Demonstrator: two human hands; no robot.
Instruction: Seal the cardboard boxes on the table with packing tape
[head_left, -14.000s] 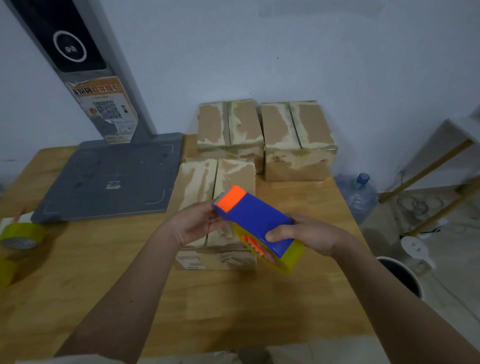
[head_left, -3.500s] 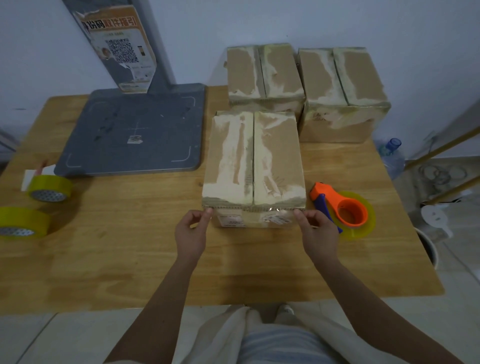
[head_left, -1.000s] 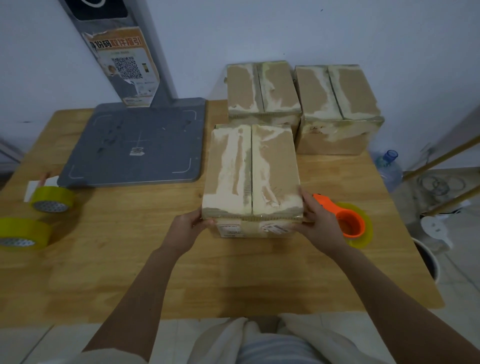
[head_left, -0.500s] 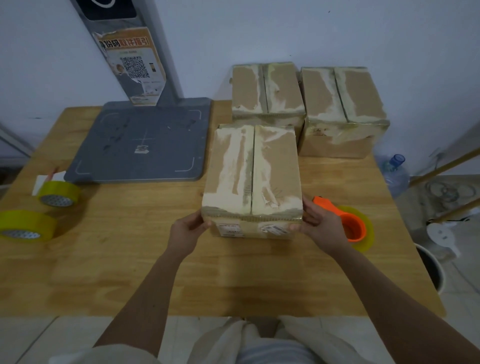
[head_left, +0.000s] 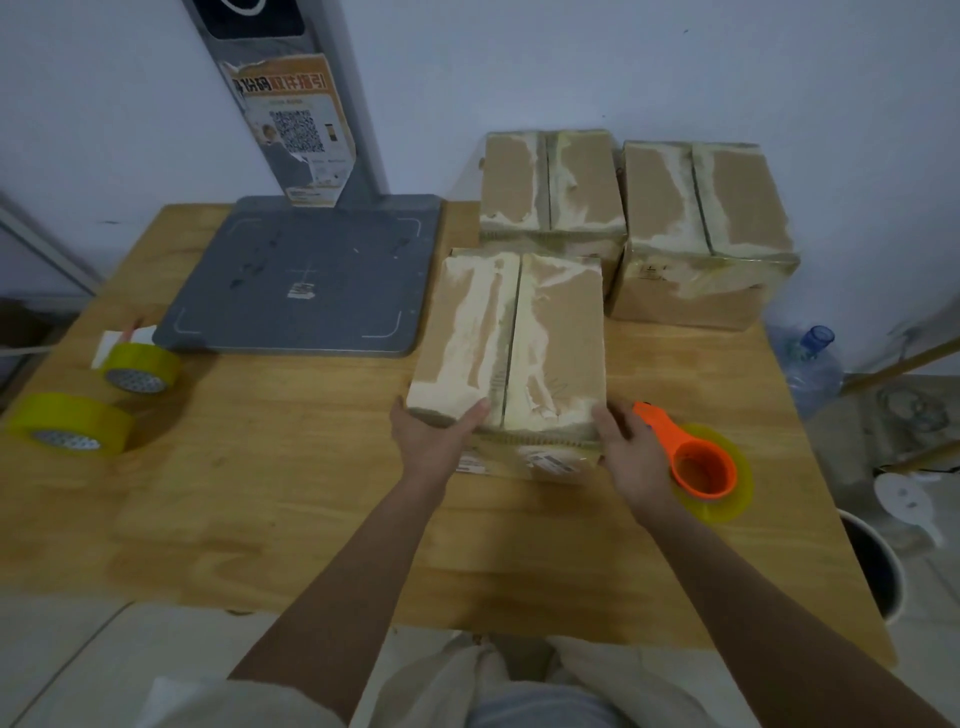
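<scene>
The nearest cardboard box (head_left: 519, 332) stands in the middle of the wooden table (head_left: 291, 467), its two top flaps closed along a centre seam. My left hand (head_left: 431, 441) grips its near left corner, thumb lying on the top. At the near right corner my right hand (head_left: 631, 452) holds the box, thumb at the top edge. An orange tape dispenser (head_left: 696, 467) with a yellowish roll lies flat on the table just right of my right hand. Two more closed boxes (head_left: 550, 187) (head_left: 706, 228) stand side by side at the back.
A grey scale platform (head_left: 301, 280) with an upright post sits at the back left. Two yellow tape rolls (head_left: 137, 366) (head_left: 70, 431) lie near the left edge. Off the table's right side are a water bottle (head_left: 810, 364) and a dark bin (head_left: 872, 566).
The dispenser I held 14 s ago now lies on the table. Both hands stay at the box's near corners; my left thumb has moved up onto the top.
</scene>
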